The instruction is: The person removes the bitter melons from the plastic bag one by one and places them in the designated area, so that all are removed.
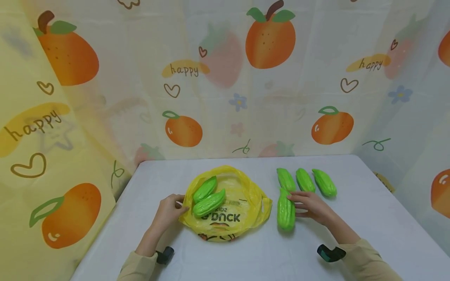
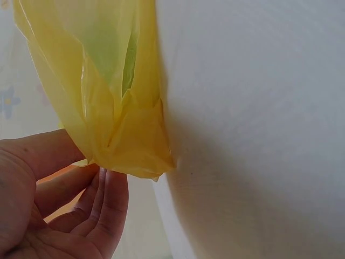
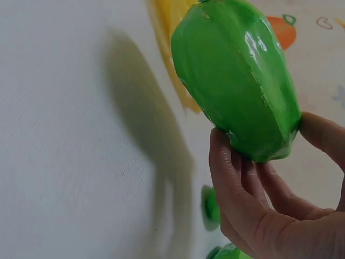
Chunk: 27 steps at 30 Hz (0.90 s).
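A yellow plastic bag (image 1: pixel 253 218) lies spread open on the table, with two bright green, ridged bitter melons (image 1: pixel 209 203) inside its left part. My left hand (image 1: pixel 169 212) pinches the bag's left rim between thumb and fingers, as the left wrist view of the bag edge (image 2: pixel 135 156) shows. Right of the bag, my right hand (image 1: pixel 311 205) grips another bitter melon (image 1: pixel 286 212) by thumb and fingertips. In the right wrist view this melon (image 3: pixel 237 81) is held up off the table, its shadow falling apart from it.
Three more bitter melons (image 1: pixel 305 180) lie in a row behind my right hand. The white table (image 1: pixel 246 265) meets a fruit-printed curtain (image 1: pixel 218 109) at the back and both sides. A dark wrist strap (image 1: pixel 331 253) is on each arm.
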Tool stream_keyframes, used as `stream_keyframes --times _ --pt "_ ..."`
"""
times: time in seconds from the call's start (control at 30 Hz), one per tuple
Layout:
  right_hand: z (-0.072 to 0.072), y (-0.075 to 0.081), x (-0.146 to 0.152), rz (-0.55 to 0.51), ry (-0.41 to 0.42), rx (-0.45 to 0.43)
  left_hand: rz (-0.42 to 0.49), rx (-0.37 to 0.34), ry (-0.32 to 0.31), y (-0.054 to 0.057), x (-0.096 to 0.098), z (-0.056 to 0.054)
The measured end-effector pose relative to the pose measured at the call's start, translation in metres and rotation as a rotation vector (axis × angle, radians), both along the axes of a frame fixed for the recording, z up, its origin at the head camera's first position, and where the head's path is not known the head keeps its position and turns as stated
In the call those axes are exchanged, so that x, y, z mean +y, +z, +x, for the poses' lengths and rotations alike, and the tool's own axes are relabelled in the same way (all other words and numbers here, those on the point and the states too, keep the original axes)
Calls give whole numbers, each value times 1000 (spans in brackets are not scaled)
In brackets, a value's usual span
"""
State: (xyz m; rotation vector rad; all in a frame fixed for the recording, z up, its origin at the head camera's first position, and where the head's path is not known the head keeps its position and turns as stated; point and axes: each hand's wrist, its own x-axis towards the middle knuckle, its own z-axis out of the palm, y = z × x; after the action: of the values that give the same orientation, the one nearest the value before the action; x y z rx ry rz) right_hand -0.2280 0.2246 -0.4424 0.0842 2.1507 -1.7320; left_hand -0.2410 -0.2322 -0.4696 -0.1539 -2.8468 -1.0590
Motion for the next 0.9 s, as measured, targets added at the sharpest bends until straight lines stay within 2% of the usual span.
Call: stream_keyframes --times 0.57,0.9 --pt "2 -8 22 118 24 -11 -5 12 2 2 -1 1" --pt "0 -11 28 171 3 -39 -1 11 0 2 -1 2"
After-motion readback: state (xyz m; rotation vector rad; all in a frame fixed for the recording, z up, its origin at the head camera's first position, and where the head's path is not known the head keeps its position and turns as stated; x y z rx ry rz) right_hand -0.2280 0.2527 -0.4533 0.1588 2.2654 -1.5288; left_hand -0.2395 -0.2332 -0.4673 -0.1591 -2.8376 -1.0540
